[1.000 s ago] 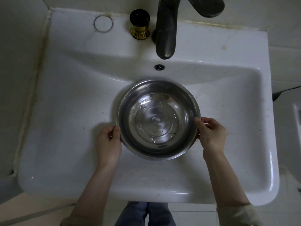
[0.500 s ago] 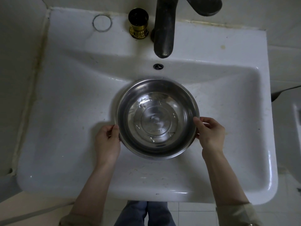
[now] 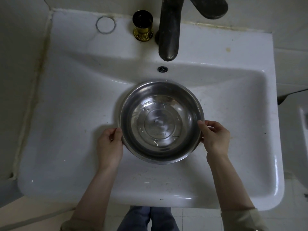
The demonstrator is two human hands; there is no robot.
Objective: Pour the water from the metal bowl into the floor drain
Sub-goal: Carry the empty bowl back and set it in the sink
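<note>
Almost nothing has moved: the metal bowl [image 3: 160,122], holding shallow water, stays low in the white sink [image 3: 66,114]. The left hand [image 3: 109,145] and right hand [image 3: 215,140] grip opposite rims, fingers curled. Lifting it level and slowly should prevent spills.

faucet [image 3: 169,30]: cut off by top edge | sink [image 3: 66,97]: bottom hidden under metal bowl [image 3: 160,122]
</note>
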